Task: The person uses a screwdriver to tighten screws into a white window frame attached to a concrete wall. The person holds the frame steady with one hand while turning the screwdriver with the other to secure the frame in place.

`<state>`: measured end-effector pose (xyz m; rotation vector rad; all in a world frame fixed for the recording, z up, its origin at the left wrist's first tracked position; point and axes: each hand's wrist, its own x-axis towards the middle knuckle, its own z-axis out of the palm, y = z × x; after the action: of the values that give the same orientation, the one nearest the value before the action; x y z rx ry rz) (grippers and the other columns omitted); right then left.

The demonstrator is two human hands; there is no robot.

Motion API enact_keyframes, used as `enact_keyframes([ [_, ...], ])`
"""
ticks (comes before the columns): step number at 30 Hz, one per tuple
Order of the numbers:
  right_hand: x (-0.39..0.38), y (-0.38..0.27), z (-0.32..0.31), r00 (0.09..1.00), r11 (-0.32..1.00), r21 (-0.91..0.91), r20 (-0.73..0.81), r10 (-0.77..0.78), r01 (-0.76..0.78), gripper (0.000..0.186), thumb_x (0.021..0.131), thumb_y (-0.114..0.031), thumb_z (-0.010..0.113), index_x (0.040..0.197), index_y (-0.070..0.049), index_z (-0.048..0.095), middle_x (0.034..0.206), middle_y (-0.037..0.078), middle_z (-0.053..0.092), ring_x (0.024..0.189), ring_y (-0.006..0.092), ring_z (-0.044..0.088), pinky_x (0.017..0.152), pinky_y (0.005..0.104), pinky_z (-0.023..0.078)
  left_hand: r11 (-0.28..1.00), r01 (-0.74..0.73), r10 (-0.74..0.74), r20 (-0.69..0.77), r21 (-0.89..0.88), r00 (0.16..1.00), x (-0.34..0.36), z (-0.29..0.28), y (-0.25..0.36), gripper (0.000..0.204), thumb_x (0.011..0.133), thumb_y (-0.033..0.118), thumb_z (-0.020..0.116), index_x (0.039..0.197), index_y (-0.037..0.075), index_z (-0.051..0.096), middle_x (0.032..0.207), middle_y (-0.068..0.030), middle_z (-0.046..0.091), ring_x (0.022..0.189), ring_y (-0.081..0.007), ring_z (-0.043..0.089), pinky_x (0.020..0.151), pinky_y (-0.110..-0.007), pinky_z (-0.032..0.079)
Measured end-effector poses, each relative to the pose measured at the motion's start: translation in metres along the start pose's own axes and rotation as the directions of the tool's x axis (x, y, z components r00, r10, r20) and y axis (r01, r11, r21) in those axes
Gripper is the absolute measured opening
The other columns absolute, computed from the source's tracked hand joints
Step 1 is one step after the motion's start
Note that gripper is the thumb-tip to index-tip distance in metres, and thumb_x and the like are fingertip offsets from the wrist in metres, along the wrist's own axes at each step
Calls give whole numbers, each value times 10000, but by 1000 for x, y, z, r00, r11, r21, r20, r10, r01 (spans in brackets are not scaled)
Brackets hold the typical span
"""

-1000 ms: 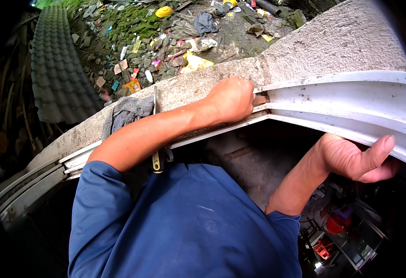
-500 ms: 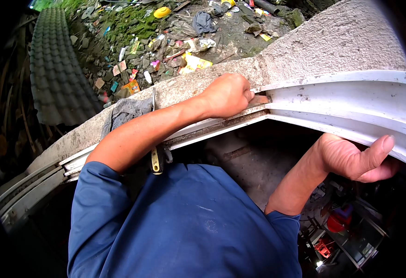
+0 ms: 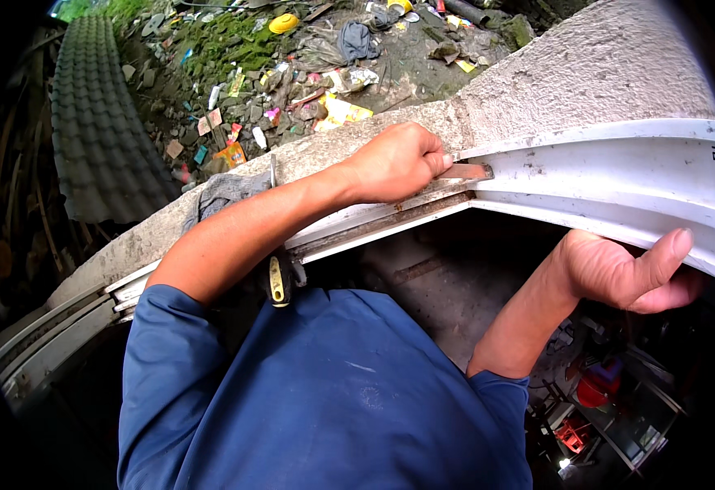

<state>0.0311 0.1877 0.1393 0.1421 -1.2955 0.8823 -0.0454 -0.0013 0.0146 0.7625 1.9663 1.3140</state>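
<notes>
My left hand is closed in a fist over the white window frame's track. Out of it, toward the corner, sticks a flat brownish strip like a blade; its other end is hidden in the fist. To the right, my right hand is beside the inner edge of the upright white frame piece, thumb stretched out and some fingers partly hidden. Near my left forearm, a tool with a yellow and black handle lies across the frame, its middle covered by the arm. A grey cloth rests on the ledge.
Beyond the concrete ledge, the ground outside lies lower, strewn with rubble and litter. A dark tiled roof runs at the left. Indoors, below my right arm, there is clutter with a red container.
More of the brownish strip shows past my left fist, and its end is farther right along the track. My left hand has shifted slightly. My right hand has moved up a little.
</notes>
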Motion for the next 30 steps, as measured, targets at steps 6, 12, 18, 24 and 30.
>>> enact_keyframes([
  [6, 0, -3, 1, 1000, 1000, -2, -1, 25, -25, 668, 843, -234, 802, 1334, 88, 482, 1304, 287, 572, 1165, 334, 619, 965, 504, 576, 982, 33, -22, 62, -186, 998, -6, -3, -4, 386, 1079, 290, 580, 789, 41, 631, 614, -2, 555, 561, -87, 532, 531, -301, 434],
  [12, 3, -3, 2, 1000, 1000, -20, 18, -7, 7, 705, 840, -239, 803, 1356, 100, 463, 1301, 299, 571, 1154, 335, 627, 952, 498, 587, 937, 141, -102, 133, -321, 986, -25, -22, 3, 381, 1081, 326, 591, 803, 67, 620, 627, 20, 547, 532, -72, 519, 500, -263, 427],
  [18, 3, -3, -2, 999, 997, -66, 29, -30, 32, 713, 844, -241, 794, 1361, 115, 455, 1288, 305, 585, 1130, 335, 639, 943, 483, 591, 914, 273, -285, 4, -299, 959, -45, -67, 7, 325, 1071, 323, 611, 873, 72, 670, 589, 24, 544, 499, -66, 522, 471, -234, 407],
  [24, 4, -4, 2, 998, 998, -52, 47, -35, 37, 719, 845, -247, 789, 1365, 119, 453, 1282, 310, 585, 1133, 334, 637, 945, 480, 587, 691, 308, 48, -468, 653, 883, -45, -94, -29, 272, 1005, 193, 621, 904, -23, 752, 669, -176, 668, 570, -278, 629, 588, -464, 497],
  [30, 1, -3, -1, 1000, 996, -81, 14, -22, 23, 719, 846, -255, 787, 1359, 124, 453, 1284, 311, 582, 1147, 329, 630, 952, 484, 582, 940, 130, -35, -289, 316, 957, -51, -61, 5, 305, 1009, 244, 645, 941, -32, 756, 663, -179, 661, 609, -221, 619, 612, -438, 493],
])
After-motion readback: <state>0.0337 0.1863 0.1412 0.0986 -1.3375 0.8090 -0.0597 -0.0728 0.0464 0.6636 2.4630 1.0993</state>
